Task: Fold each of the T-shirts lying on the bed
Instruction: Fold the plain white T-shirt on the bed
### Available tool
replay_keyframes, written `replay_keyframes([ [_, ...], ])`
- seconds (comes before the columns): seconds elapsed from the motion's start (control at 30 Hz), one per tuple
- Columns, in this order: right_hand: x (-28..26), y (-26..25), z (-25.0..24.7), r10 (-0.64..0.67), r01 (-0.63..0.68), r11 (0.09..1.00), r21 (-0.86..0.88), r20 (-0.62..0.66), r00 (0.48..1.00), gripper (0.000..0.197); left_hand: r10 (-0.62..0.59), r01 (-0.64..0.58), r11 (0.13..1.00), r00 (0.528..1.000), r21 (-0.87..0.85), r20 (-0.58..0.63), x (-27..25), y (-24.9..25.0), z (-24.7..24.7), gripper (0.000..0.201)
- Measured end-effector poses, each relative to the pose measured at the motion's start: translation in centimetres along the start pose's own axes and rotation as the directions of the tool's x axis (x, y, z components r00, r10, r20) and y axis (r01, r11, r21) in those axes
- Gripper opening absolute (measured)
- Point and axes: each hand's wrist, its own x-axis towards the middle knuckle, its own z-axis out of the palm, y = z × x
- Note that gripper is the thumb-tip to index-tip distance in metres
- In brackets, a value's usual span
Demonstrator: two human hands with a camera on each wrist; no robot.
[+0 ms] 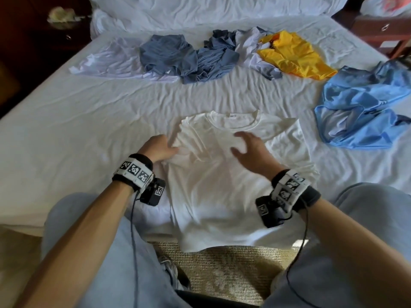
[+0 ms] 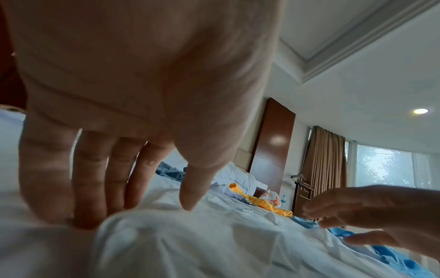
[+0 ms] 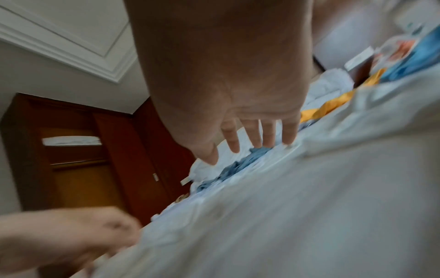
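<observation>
A white T-shirt lies face up on the bed in front of me, collar away from me and hem hanging over the near edge. My left hand rests at its bunched left sleeve. In the left wrist view the left hand has straight fingers pressed down beside the fold and the thumb touching the cloth. My right hand hovers over the chest with fingers spread and holds nothing; the right hand looks blurred in its wrist view. Several crumpled shirts lie farther back: pale white, grey-blue, yellow, light blue.
Pillows line the head of the bed. A dark nightstand stands at the far left and wooden furniture at the far right. My knees in light jeans flank a woven rug at the bed's near edge.
</observation>
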Motion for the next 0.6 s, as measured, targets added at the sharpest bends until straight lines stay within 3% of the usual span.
replay_keyframes([
  [0.1,-0.8,5.1,-4.2,0.201,-0.222,0.972,-0.077,-0.221,0.954,0.048,-0.071,0.076,0.993,0.996,-0.086,0.061,-1.0,-1.3,0.2,0.045],
  [0.2,-2.4,8.8,-6.6,0.508,-0.531,0.846,-0.047,-0.226,0.831,0.053,-0.088,0.113,0.963,0.99,-0.244,0.112,-2.2,-1.3,0.8,0.037],
  [0.27,-2.6,10.1,-7.7,0.59,-0.607,0.794,-0.01,-0.221,0.776,0.056,-0.09,0.097,0.963,0.995,-0.252,0.038,-2.8,-1.3,0.9,0.027],
  [0.33,-2.7,10.9,-8.5,0.59,-0.605,0.796,0.003,-0.222,0.776,0.061,-0.099,0.081,0.973,0.992,-0.215,-0.076,-3.2,-1.6,0.7,0.022],
  [0.43,-4.0,11.9,-8.4,0.515,-0.53,0.846,-0.057,-0.174,0.84,0.06,-0.112,0.08,0.969,0.986,-0.233,-0.127,-3.5,-1.9,0.9,0.023],
  [0.53,-5.6,12.2,-8.2,0.466,-0.48,0.877,-0.032,-0.186,0.865,0.061,-0.166,0.133,0.907,0.985,-0.401,-0.05,-4.3,-1.6,1.0,0.027],
  [0.6,-6.6,11.4,-8.3,0.481,-0.485,0.874,0.009,-0.157,0.863,0.073,-0.17,0.196,0.818,0.98,-0.541,0.098,-5.2,-1.7,0.5,0.036],
])
